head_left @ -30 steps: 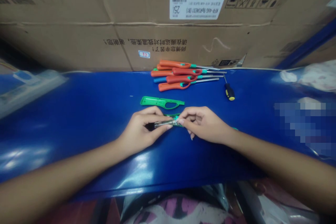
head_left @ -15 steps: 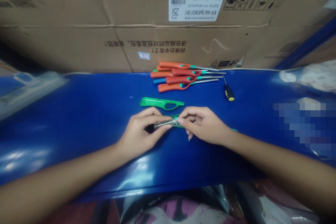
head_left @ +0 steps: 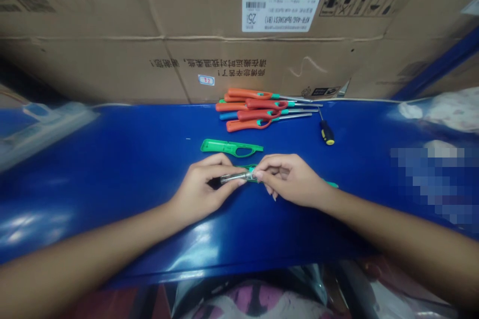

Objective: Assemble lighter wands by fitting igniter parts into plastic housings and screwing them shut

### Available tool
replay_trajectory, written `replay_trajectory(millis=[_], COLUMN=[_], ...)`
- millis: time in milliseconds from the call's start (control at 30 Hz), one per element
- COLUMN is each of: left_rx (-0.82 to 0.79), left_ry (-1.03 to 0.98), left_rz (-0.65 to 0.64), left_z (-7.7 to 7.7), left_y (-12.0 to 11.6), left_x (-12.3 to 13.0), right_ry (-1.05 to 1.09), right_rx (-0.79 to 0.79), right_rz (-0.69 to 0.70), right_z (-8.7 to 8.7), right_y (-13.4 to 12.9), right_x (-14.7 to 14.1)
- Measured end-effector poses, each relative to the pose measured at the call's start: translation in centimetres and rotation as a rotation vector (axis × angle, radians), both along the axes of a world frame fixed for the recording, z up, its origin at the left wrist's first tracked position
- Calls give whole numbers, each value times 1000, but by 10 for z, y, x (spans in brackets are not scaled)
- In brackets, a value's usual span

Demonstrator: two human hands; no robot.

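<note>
My left hand is closed, pinching a small shiny fuel tank of a lighter between thumb and fingers. My right hand is also closed, its thumb and forefinger at the tank's teal end; what exactly they pinch is too small to tell. Under both hands lies an opened green lighter, mostly hidden, with its tip showing beyond my right wrist. Just behind the hands a loose green handle half rests with its hollow side up.
Several orange, red and blue lighters are piled against the large cardboard box. A black and yellow screwdriver lies to their right on the blue table. A plastic-like item stands at the left.
The view has shifted very slightly. Both hands stay in place on the tank, with only small movement of the right fingers.
</note>
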State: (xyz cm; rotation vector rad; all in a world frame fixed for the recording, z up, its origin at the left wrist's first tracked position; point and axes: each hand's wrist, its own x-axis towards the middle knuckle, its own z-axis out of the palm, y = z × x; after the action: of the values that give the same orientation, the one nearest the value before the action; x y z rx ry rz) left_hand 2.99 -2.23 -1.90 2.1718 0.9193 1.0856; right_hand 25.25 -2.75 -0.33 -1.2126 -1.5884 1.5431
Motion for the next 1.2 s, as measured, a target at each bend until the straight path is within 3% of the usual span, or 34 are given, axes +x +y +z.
replay_trajectory(millis=[500,667,733,867,933,1033,1200], left_rx=[83,165,175,36,2,17,58], left_ry=[-20,75,199,391,412,402,384], left_rz=[-1,3,-7,-49,-62,-72,-73], left_z=[0,11,18,27,26,24,24], left_y=[-2,5,12,24,28,32,36], left_x=[2,-5,-11,-23,-27,-29,-30], right_ry=[-16,-46,-98,-337,-445,-576,-742], right_rx=[-23,-8,98,613,791,867,867], right_rz=[-6,-22,-54,-78,-39,51,202], right_z=[5,1,0,5,8,11,8], right_y=[0,2,3,3,1,-1,3], right_x=[-1,1,4,11,14,16,19])
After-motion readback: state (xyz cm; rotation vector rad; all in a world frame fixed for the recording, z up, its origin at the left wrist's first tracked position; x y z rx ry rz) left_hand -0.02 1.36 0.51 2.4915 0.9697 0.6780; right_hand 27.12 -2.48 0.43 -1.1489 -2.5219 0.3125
